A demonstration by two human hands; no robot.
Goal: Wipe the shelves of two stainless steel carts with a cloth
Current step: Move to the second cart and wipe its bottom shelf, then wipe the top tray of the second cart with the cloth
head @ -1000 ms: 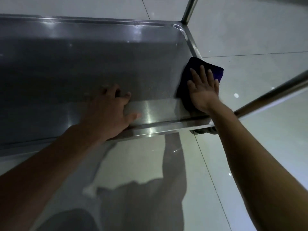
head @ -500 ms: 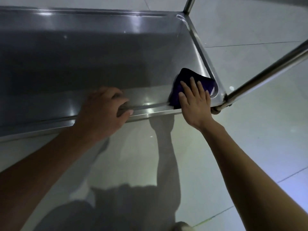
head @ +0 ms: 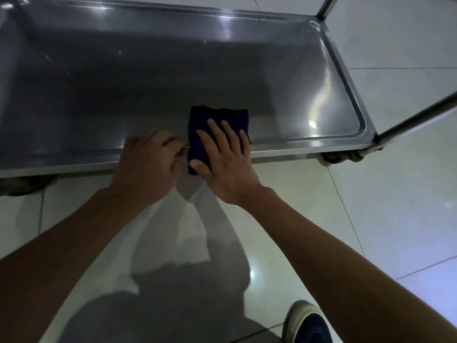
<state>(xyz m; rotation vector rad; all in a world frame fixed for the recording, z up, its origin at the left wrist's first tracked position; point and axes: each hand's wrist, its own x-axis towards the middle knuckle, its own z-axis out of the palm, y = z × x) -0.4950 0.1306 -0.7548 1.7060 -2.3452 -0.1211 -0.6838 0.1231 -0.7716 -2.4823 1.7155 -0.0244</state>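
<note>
In the head view, the right hand lies flat with fingers spread on the dark purple cloth, pressing it on the near rim of the low steel shelf — the cloth hangs a little over the edge. Just beside it, the left hand curls its fingers around the same rim. A shoe stands on the tiled floor.
</note>
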